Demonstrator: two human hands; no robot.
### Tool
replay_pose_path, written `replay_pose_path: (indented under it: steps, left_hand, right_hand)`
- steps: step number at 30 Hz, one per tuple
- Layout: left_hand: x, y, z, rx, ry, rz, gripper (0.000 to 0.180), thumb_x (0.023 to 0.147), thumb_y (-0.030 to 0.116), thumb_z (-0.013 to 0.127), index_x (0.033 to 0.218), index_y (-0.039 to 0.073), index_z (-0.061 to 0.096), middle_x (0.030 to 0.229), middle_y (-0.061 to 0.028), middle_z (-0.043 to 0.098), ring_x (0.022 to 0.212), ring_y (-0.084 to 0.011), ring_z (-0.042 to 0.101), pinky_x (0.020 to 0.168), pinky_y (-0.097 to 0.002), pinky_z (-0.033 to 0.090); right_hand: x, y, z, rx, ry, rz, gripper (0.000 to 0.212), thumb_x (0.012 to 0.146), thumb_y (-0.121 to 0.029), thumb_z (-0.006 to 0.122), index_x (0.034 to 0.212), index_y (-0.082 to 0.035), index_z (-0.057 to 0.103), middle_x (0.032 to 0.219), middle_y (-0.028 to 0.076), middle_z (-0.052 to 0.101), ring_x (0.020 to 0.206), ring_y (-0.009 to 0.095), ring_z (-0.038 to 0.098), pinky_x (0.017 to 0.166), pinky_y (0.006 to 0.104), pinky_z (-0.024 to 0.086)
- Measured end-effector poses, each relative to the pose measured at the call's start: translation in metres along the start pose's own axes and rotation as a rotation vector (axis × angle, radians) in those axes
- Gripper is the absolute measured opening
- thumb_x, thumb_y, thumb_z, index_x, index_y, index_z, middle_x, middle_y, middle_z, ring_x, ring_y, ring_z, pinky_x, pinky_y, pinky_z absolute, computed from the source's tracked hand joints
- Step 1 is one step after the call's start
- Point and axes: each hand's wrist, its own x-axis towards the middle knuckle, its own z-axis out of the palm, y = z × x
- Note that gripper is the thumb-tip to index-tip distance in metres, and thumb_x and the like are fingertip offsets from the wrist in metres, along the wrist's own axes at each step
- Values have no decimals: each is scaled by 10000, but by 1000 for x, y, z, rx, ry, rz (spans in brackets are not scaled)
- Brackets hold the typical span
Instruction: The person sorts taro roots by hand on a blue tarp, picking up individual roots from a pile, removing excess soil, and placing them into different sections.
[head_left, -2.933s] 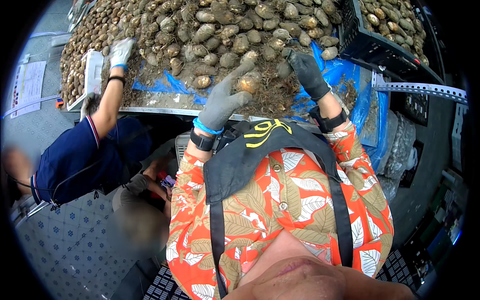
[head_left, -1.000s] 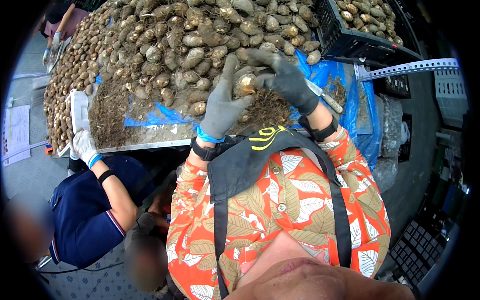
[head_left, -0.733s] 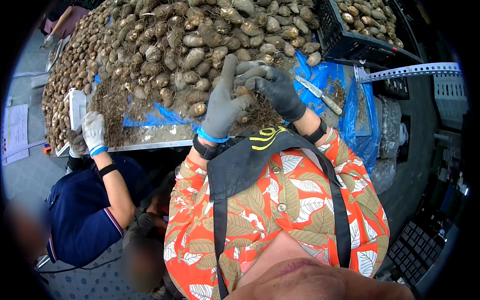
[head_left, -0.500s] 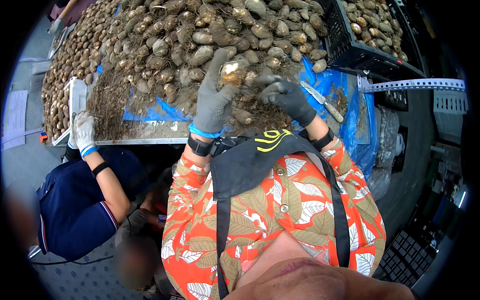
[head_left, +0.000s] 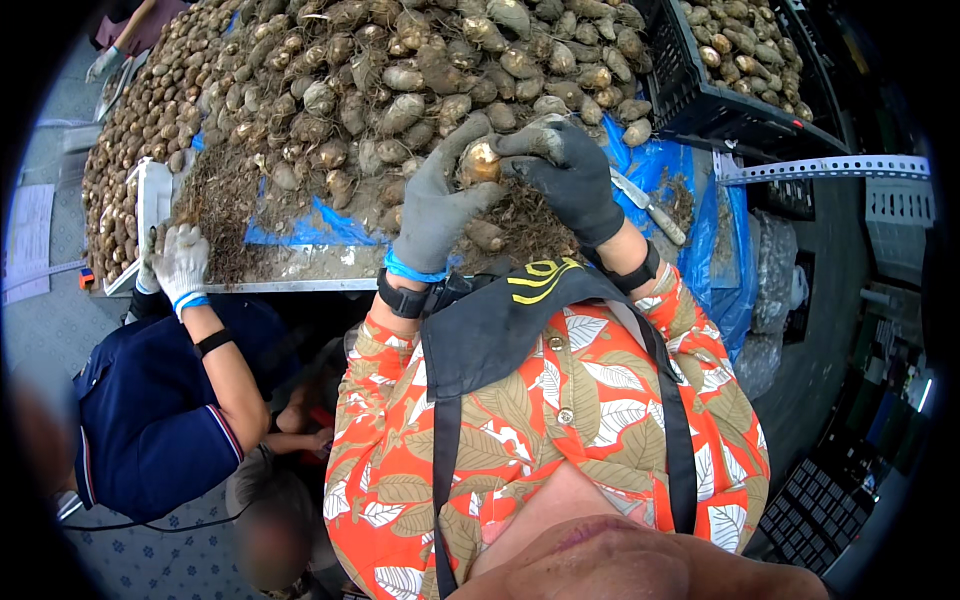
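Observation:
A small brown taro (head_left: 480,163) with a pale patch is held in my grey-gloved left hand (head_left: 432,205), its fingers wrapped round it. My right hand (head_left: 572,180), in a dark glove, is closed against the taro's right side with fingers and thumb pressed together. Whether a root strand is pinched between them I cannot make out. Beneath both hands lie brown root trimmings (head_left: 535,225) and another taro (head_left: 485,236). A knife (head_left: 648,206) with a pale handle lies just right of my right hand. Beyond stretches a heap of hairy taros (head_left: 400,75).
A black crate (head_left: 700,115) of taros stands at the far right. Blue plastic sheeting (head_left: 728,260) hangs by a perforated metal bar (head_left: 830,171). At left, a co-worker's white-gloved hand (head_left: 182,262) rests near a white tray edge (head_left: 155,195). Smaller taros (head_left: 140,140) pile up behind it.
My right hand has moved left and up to meet the taro. The fingers of my left hand have curled round it, and the taro has turned. The co-worker's hand has shifted slightly.

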Motion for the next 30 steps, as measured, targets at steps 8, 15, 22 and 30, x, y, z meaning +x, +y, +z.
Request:
replay_pose_path:
  steps: [8,15,22,30]
  left_hand:
    - [-1,1,-7,-167,11,-24,647,736,-41,577,1359,-28,404,1309,-115,493,1159,-183,515,976,-316,437]
    - [0,-4,-1,-131,3,-113,670,720,111,681,1340,-12,458,1308,-119,522,1184,-206,507,1024,-325,382]
    - [-3,3,-2,251,-30,83,804,703,71,689,1424,0,338,1403,-166,445,1282,-237,446,1059,-335,354]
    - [-2,-1,-9,193,-118,28,917,669,60,693,1464,1,241,1467,-180,361,1337,-242,385,1079,-340,330]
  right_hand:
    - [-19,30,-25,-526,-626,360,273,845,-289,615,1057,-132,681,908,128,649,848,304,638,771,366,501]
    - [6,-19,-7,114,-130,332,363,789,-300,687,1121,-155,660,912,105,630,857,247,639,759,341,495]
    - [19,-2,-6,-62,-229,319,237,846,-273,587,902,-60,674,846,160,620,822,320,617,715,404,477]
    - [5,21,-28,85,-290,358,290,826,-305,605,987,-73,672,980,176,632,934,337,608,790,449,466]
